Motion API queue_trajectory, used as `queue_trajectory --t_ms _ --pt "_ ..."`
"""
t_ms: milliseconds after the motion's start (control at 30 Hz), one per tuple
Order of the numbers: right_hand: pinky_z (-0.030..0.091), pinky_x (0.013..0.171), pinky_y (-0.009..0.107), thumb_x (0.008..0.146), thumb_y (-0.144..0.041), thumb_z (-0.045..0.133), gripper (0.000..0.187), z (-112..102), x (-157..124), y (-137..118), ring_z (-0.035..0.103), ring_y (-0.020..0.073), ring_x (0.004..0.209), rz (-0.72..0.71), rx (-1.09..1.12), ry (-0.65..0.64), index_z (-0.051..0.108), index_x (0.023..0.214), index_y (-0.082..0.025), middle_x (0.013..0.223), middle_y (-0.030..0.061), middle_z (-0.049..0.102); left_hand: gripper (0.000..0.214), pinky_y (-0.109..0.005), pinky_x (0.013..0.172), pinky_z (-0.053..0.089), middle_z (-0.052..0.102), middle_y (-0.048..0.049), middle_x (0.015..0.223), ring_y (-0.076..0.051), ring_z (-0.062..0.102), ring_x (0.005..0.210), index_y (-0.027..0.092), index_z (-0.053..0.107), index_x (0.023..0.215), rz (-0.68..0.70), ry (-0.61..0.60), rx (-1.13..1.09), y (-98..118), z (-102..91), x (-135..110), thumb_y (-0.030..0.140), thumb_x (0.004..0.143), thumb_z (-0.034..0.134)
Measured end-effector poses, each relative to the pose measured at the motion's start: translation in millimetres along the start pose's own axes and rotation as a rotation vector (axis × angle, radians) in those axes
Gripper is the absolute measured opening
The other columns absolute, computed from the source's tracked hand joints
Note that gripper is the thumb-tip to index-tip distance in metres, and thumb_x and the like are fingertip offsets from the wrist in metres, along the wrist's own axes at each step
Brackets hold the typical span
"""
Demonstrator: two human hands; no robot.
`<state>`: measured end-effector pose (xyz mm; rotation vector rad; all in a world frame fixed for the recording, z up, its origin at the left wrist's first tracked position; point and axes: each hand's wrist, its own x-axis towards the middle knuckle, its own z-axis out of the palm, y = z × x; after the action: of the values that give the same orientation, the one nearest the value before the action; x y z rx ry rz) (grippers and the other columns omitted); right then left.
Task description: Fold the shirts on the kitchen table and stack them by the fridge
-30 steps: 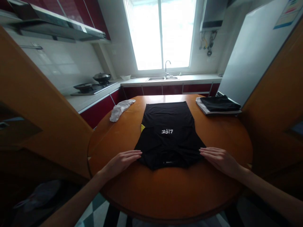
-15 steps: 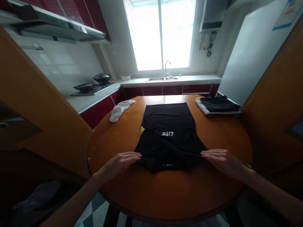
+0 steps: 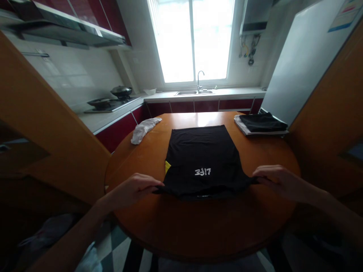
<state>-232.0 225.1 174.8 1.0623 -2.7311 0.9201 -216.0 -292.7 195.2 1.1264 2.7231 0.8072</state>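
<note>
A black shirt [image 3: 202, 151] lies spread on the round wooden table [image 3: 204, 230], with white lettering on it and a small yellow patch at its left edge. My left hand [image 3: 138, 187] pinches the shirt's near left corner. On the other side, my right hand [image 3: 276, 179] grips the near right corner. Between the two hands the near edge of the cloth is pulled taut and looks slightly raised. The tips of my fingers are partly hidden by the fabric.
Folded black and white clothes [image 3: 261, 124] are stacked at the table's far right. A crumpled white cloth [image 3: 144, 130] lies at the far left. Beyond the table are a counter with a sink [image 3: 195, 92], a stove with pans [image 3: 120, 91], and a fridge [image 3: 303, 56] on the right.
Both hands have closed on the shirt's near corners and moved apart. The near edge is stretched sideways and lifted a little, and the lettering has shifted toward me.
</note>
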Motion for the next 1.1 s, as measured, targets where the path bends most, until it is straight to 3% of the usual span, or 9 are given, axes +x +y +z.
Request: queue_trajectory --t_ms 133,300,467,600,700,800,933,1100 --pt "0.053 0.067 0.028 0.096 -0.047 0.053 0.035 -5 34 16 0.067 0.0195 0.076 0.072 0.081 0.050 0.075 0.094 -0.020 0.085 0.0060 0.074 0.029 -0.023 0.076 0.054 0.079 -0.0055 0.098 -0.019 0.072 0.084 0.017 0.078 0.105 -0.096 0.126 -0.018 -21 -12.2 29 0.037 0.095 0.060" --pt "0.052 0.067 0.030 0.082 -0.057 0.066 0.043 -8 89 57 0.065 0.0206 0.074 0.161 0.219 0.090 0.078 0.092 -0.017 0.084 0.0061 0.076 0.038 -0.024 0.072 0.052 0.078 -0.0057 0.091 -0.019 0.068 0.079 0.015 0.078 0.099 -0.204 0.241 -0.117 -67 -18.0 78 0.049 0.087 0.066" --pt "0.051 0.066 0.029 0.070 -0.056 0.075 0.046 3 144 104 0.064 0.0186 0.071 0.251 0.271 0.109 0.080 0.083 -0.012 0.077 0.0070 0.075 0.045 -0.024 0.064 0.048 0.074 -0.0046 0.076 -0.015 0.062 0.067 0.010 0.078 0.092 -0.256 0.296 -0.171 -122 -2.5 123 0.052 0.079 0.071" --pt "0.049 0.062 0.027 0.066 -0.051 0.077 0.043 27 163 136 0.062 0.0170 0.066 0.354 0.298 0.077 0.079 0.078 -0.010 0.073 0.0079 0.075 0.043 -0.024 0.062 0.047 0.074 -0.0053 0.073 -0.015 0.061 0.064 0.008 0.078 0.088 -0.321 0.293 -0.195 -154 14.3 136 0.049 0.074 0.075" --pt "0.048 0.062 0.026 0.067 -0.047 0.077 0.040 37 166 154 0.062 0.0169 0.067 0.391 0.311 0.060 0.080 0.081 -0.010 0.074 0.0074 0.075 0.042 -0.025 0.063 0.047 0.076 -0.0061 0.077 -0.017 0.063 0.068 0.011 0.079 0.089 -0.349 0.305 -0.208 -165 16.2 135 0.050 0.073 0.075" --pt "0.047 0.062 0.025 0.067 -0.044 0.077 0.036 32 172 165 0.062 0.0175 0.070 0.402 0.298 0.073 0.081 0.084 -0.011 0.078 0.0073 0.076 0.042 -0.025 0.062 0.047 0.076 -0.0053 0.076 -0.017 0.063 0.068 0.013 0.080 0.087 -0.369 0.331 -0.202 -170 8.3 138 0.051 0.070 0.076" --pt "0.046 0.063 0.025 0.071 -0.039 0.075 0.032 22 191 173 0.062 0.0174 0.072 0.408 0.254 0.132 0.081 0.087 -0.012 0.080 0.0071 0.076 0.042 -0.026 0.063 0.048 0.076 -0.0060 0.078 -0.019 0.065 0.070 0.014 0.079 0.085 -0.386 0.410 -0.188 -175 -1.6 150 0.052 0.069 0.077" --pt "0.046 0.062 0.025 0.068 -0.035 0.079 0.025 28 209 177 0.061 0.0164 0.067 0.471 0.243 0.133 0.079 0.079 -0.012 0.074 0.0062 0.074 0.042 -0.028 0.064 0.050 0.077 -0.0069 0.077 -0.021 0.066 0.071 0.015 0.079 0.080 -0.418 0.418 -0.189 -185 4.5 160 0.054 0.065 0.077"
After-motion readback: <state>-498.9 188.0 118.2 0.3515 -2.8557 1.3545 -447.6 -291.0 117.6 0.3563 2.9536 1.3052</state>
